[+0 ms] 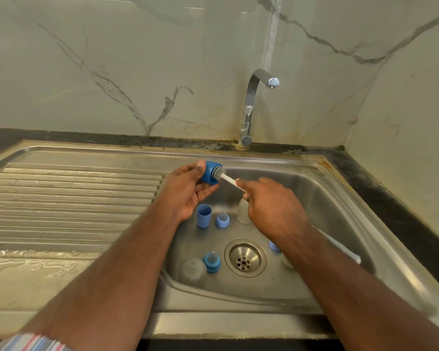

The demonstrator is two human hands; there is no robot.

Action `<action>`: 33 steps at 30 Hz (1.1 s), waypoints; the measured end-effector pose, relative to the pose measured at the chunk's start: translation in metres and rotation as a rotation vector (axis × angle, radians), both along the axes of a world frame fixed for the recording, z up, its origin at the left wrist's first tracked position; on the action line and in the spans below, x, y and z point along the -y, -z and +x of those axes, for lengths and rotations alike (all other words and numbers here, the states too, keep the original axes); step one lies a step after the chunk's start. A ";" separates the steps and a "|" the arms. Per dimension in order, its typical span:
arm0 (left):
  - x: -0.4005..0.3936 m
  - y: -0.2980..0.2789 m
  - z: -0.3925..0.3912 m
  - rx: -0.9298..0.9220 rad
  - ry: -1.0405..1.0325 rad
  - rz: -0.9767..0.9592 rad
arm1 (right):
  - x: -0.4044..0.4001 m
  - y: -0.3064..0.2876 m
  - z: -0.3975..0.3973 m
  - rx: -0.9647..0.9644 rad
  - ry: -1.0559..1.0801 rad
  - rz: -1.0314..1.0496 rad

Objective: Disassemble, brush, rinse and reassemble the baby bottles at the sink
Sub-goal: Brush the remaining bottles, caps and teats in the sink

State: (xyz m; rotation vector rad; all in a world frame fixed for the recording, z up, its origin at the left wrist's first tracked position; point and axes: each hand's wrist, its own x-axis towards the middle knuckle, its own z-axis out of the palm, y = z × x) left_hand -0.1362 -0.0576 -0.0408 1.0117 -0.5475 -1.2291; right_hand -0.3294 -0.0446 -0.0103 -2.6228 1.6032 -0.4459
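A: Steel sink [340, 211], marble wall behind. Count?
B: Basin floor: one blue cup [204, 215], two nipple collars [221, 219] and [212, 261], one clear bottle [243, 211], one clear cap [193, 271].
A: Hands?
B: Left hand [185, 191] grips blue cap [211, 173] between thumb and fingers. Right hand [274, 206] clenches brush [228, 179]; bristles inside the cap's mouth.
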 end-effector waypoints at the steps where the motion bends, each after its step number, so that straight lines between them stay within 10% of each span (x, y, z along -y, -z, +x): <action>1: 0.000 0.000 0.000 0.021 0.004 -0.003 | 0.001 0.001 0.002 0.037 -0.010 0.063; 7: 0.001 0.000 0.006 -0.037 -0.001 -0.013 | 0.003 -0.006 -0.008 0.664 -0.035 0.616; 13: -0.001 -0.003 0.001 -0.011 0.035 -0.034 | 0.005 0.005 -0.001 0.290 0.038 0.196; 17: -0.001 -0.004 0.000 0.026 0.023 -0.060 | 0.004 0.002 0.002 0.291 0.005 0.336; 23: -0.003 -0.003 0.004 -0.070 0.033 -0.077 | 0.005 -0.003 -0.012 0.806 0.011 0.733; 33: -0.005 -0.003 0.004 -0.001 0.038 -0.020 | 0.006 0.003 -0.005 0.352 -0.072 0.412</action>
